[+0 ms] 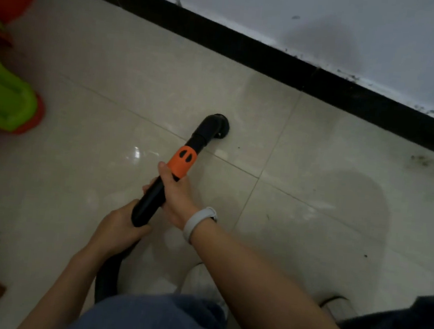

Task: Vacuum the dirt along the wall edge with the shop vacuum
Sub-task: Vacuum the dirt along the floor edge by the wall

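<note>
Black vacuum wand [151,200] in both hands' grip, nozzle [218,127] on tile floor [310,226]

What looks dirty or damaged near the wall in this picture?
Dark dirt lies scattered on the floor by the black baseboard, at the far right, away from the nozzle. More specks sit on top of the baseboard, and the wall carries a dark stain above it.

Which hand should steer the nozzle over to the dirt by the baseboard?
The right hand: it grips the wand nearest the nozzle, and the dirt lies to the right. The left hand holds the rear end.
</note>
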`<state>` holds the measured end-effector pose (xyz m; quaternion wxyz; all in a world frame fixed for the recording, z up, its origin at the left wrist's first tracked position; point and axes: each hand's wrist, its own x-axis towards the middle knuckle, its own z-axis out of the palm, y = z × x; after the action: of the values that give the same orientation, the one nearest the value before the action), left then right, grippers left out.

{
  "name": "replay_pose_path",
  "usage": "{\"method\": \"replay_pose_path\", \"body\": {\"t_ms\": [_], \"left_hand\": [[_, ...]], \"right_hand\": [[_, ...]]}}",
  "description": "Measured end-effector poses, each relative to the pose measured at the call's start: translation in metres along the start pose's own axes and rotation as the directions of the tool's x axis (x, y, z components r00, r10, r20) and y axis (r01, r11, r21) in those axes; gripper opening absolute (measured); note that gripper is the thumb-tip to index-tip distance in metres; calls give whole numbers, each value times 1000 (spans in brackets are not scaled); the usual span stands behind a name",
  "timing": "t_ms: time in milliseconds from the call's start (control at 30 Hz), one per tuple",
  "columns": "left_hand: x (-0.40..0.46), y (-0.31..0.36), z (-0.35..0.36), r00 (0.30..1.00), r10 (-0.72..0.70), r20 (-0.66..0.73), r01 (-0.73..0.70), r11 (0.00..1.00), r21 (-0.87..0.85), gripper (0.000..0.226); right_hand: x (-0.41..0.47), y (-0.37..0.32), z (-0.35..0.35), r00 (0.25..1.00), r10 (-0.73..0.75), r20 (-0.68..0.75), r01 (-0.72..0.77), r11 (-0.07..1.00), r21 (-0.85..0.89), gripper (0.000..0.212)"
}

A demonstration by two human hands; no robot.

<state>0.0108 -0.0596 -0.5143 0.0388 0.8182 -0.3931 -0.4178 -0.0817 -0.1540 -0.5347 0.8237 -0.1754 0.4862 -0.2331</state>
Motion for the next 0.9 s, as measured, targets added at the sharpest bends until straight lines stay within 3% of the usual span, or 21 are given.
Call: {"method": "replay_pose_path", "body": {"t_ms": [133, 233, 333, 567, 633, 767, 900], "left_hand": [[-3, 13, 15, 995, 61, 73, -61, 998, -9, 57], [-4, 31, 33, 975, 136, 174, -148, 988, 55, 32], [-8, 37, 40, 964, 177, 201, -198, 976, 88, 29], [-22, -14, 9, 999, 11, 50, -10, 1000, -26, 52], [-21, -24, 6, 999, -35, -2, 34, 997, -75, 48], [-11, -18, 9, 994, -61, -91, 42, 980, -194, 48], [1, 13, 22, 998, -2, -66, -14, 972, -234, 53]], "right_hand": [[-15, -4, -27, 999, -28, -20, 28, 999, 19, 21], [-29, -2, -56, 986, -78, -150, 88, 995, 57, 21], [-39, -1, -66, 973, -96, -210, 115, 990, 83, 20], [-23, 23, -3, 995, 15, -101, -18, 999, -28, 21], [-16, 25, 14, 997, 42, -59, -48, 994, -97, 23], [-2, 6, 25, 998, 62, -1, -61, 979, -196, 24], [3, -18, 3, 999, 4, -53, -14, 984, -179, 25]]}}
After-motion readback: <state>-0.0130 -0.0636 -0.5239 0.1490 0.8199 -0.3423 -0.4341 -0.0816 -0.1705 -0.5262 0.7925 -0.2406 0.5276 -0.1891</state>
